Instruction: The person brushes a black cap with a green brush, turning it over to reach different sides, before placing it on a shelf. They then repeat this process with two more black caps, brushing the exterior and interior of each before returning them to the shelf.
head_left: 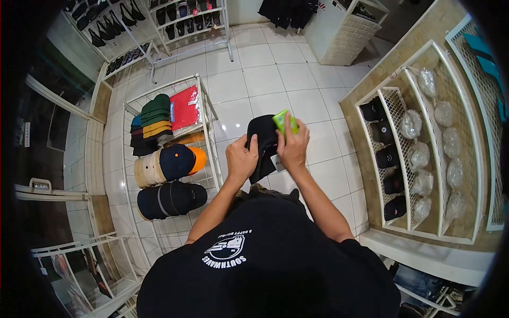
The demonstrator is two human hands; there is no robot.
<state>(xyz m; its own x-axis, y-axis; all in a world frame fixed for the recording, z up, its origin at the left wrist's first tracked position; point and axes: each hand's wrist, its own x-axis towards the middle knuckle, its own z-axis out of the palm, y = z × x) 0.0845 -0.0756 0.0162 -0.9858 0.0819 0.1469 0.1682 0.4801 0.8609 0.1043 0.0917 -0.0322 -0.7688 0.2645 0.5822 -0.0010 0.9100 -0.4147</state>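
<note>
A black cap [261,130] is held up in front of my body, over the tiled floor. My left hand [243,158] is closed on the cap's left edge, thumb on top. In my right hand [293,144] is a small bright green item [282,121], possibly a cloth or sponge, pressed at the cap's right side. A pale tag [277,163] hangs below the cap, beside my right wrist.
On the left, a white wire rack [211,153] bears stacked caps [172,201], folded beanies [155,117] and a red packet [185,107]. White wall shelves [395,114] on the right hold black caps and plastic-wrapped items. Shoe racks [186,33] stand at the back.
</note>
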